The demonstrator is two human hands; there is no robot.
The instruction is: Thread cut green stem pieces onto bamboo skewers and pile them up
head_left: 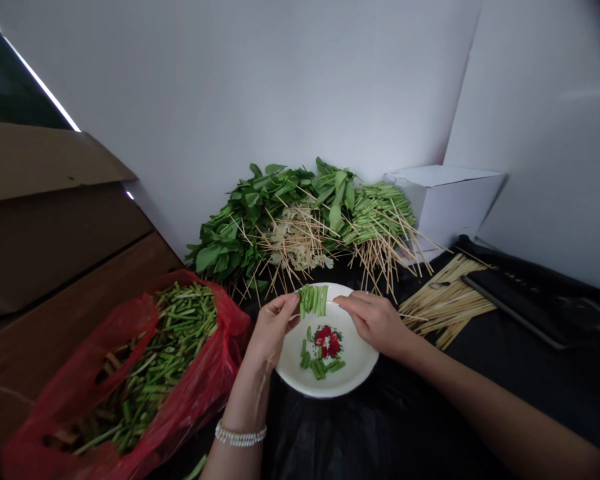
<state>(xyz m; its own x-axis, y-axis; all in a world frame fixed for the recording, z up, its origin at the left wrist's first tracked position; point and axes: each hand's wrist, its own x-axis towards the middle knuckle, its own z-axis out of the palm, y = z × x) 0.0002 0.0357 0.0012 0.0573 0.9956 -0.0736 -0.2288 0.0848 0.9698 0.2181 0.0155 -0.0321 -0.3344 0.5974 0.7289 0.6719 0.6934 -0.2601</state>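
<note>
Over a white bowl [353, 380] with a red flower print, a row of cut green stem pieces [313, 301] sits side by side on a thin wooden skewer. My left hand [273, 327] is closed, its thumb and fingers pinching the left end of the row. On the other side, my right hand [373, 320] is closed on the skewer's right end, most of which its fingers hide. Several loose stem pieces [319, 368] lie in the bowl below.
At the left stands a red plastic bag [230, 333] full of cut stems. Behind the bowl are skewered leafy greens [220, 243] and skewered green stems [380, 207]. Bare skewers [445, 300], a dark flat case [515, 310] and a white box [453, 200] are at the right.
</note>
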